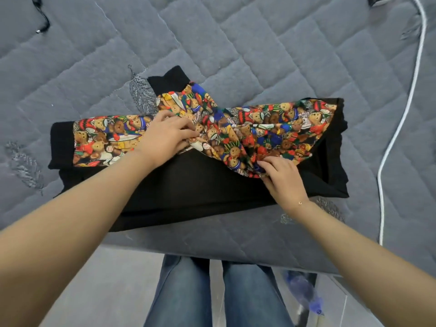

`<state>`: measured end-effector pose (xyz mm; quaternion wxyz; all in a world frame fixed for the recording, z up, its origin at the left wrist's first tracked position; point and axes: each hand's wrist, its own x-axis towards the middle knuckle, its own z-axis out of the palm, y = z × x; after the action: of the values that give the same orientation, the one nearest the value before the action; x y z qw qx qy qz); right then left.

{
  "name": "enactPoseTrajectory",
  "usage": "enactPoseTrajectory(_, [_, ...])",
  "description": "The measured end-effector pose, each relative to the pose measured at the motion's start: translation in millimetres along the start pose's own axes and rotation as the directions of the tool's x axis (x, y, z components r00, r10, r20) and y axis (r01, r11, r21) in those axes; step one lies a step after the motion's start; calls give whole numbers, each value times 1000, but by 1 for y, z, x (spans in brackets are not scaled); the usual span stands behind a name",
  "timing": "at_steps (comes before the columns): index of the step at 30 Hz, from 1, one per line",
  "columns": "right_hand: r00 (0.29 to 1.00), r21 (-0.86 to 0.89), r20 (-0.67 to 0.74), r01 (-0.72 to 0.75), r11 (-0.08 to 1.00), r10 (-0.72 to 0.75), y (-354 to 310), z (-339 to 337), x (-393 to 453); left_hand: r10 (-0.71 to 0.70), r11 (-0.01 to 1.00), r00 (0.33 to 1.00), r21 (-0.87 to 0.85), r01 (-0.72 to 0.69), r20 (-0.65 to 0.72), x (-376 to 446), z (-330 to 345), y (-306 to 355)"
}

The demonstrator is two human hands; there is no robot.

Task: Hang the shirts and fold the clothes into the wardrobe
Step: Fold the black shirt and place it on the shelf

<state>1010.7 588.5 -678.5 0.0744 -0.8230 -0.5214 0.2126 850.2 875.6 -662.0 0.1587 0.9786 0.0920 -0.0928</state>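
A black garment (pixel 188 185) with sleeves in a bright teddy-bear print (pixel 278 128) lies partly folded on the grey quilted bed, near its front edge. Both printed sleeves are laid across the black body, their black cuffs at the left and the upper middle. My left hand (pixel 165 135) rests on the middle of the print, its fingers curled into the cloth and pinching a fold. My right hand (pixel 280 178) pinches the lower edge of the right printed sleeve where it meets the black body.
The grey quilted mattress (pixel 236 55) fills most of the view. A white cable (pixel 401 128) runs down its right side and a black cable (pixel 43 20) lies at the top left. My legs in jeans stand at the bed's front edge, beside a blue object (pixel 304 293) on the floor.
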Motion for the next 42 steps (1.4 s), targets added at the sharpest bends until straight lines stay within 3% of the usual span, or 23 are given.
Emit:
enactPoseTrajectory(4, [996, 85, -76, -28, 996, 35, 8, -9, 2, 108, 994, 993, 15, -108, -51, -21, -32, 13])
enactPoseTrajectory(7, [999, 221, -48, -8, 975, 19, 22, -37, -8, 148, 989, 986, -36, -145, 77, -45, -65, 36])
enactPoseTrajectory(9, [1000, 414, -1, 4, 910, -4, 27, -68, -7, 125, 992, 983, -36, -121, 132, -58, -87, 48])
enactPoseTrajectory(11, [987, 612, 162, -90, 786, -13, 30, -102, 4, 29, 999, 978, -51, -19, 206, -64, -100, 51])
enactPoseTrajectory(13, [904, 635, 421, -241, 733, -68, 41, -127, 24, -69, 962, 941, -226, 151, 332, -65, -106, 46])
enactPoseTrajectory(15, [765, 576, 624, -311, 756, -160, 53, -145, 46, -78, 814, 874, -476, 333, 479, -59, -113, 38])
enactPoseTrajectory(16, [705, 544, 686, -332, 771, -180, 57, -150, 58, -65, 778, 861, -515, 360, 504, -56, -113, 34])
enactPoseTrajectory(18, [649, 518, 738, -369, 771, -185, 58, -151, 81, -141, 847, 897, -417, 328, 419, -49, -109, 21])
enactPoseTrajectory(20, [689, 508, 715, -396, 765, -119, 54, -139, 101, -255, 943, 950, -172, 285, 181, -44, -98, 6])
enactPoseTrajectory(22, [760, 404, 648, -397, 824, 48, 54, -118, 118, -235, 972, 972, -14, 236, 15, -43, -82, -4])
enactPoseTrajectory(23, [789, 329, 601, -391, 860, 128, 54, -105, 123, -222, 975, 975, 14, 222, 26, -44, -72, -6])
enactPoseTrajectory(25, [827, 212, 532, -336, 918, 180, 52, -83, 127, -255, 949, 945, -132, 285, 206, -52, -52, -7])
enactPoseTrajectory(26, [837, 197, 519, -314, 929, 173, 50, -75, 126, -293, 864, 872, -282, 417, 393, -57, -46, -5])
enactPoseTrajectory(27, [840, 225, 519, -310, 924, 155, 49, -72, 124, -299, 685, 746, -411, 602, 595, -62, -44, -2])
enactPoseTrajectory(28, [832, 288, 539, -327, 900, 130, 47, -72, 121, -280, 464, 664, -508, 726, 694, -66, -40, -2])
enactPoseTrajectory(29, [810, 358, 577, -362, 860, 101, 45, -75, 117, -297, 317, 676, -598, 736, 674, -68, -34, -3])
enactPoseTrajectory(30, [781, 416, 620, -405, 814, 72, 42, -79, 113, -399, 240, 725, -699, 673, 561, -68, -29, -6])
enactPoseTrajectory(31, [759, 461, 649, -438, 772, 43, 37, -83, 109, -556, 281, 735, -746, 604, 387, -67, -23, -12])
enactPoseTrajectory(33, [766, 545, 642, -464, 698, 8, 25, -89, 101, -713, 518, 687, -557, 649, 137, -62, -10, -32])
enactPoseTrajectory(35, [842, 615, 540, -409, 674, 18, 13, -90, 93, -724, 606, 657, -262, 751, 209, -57, -2, -45])
enactPoseTrajectory(37, [914, 650, 407, -284, 704, -7, 4, -88, 86, -688, 591, 598, -160, 790, 412, -55, -1, -45])
enactPoseTrajectory(38, [917, 652, 396, -239, 719, -54, 1, -90, 83, -648, 589, 585, -167, 791, 488, -56, -1, -43])
enactPoseTrajectory(42, [791, 611, 562, -199, 766, -242, 7, -107, 71, -431, 623, 718, -395, 675, 547, -85, -24, -19])
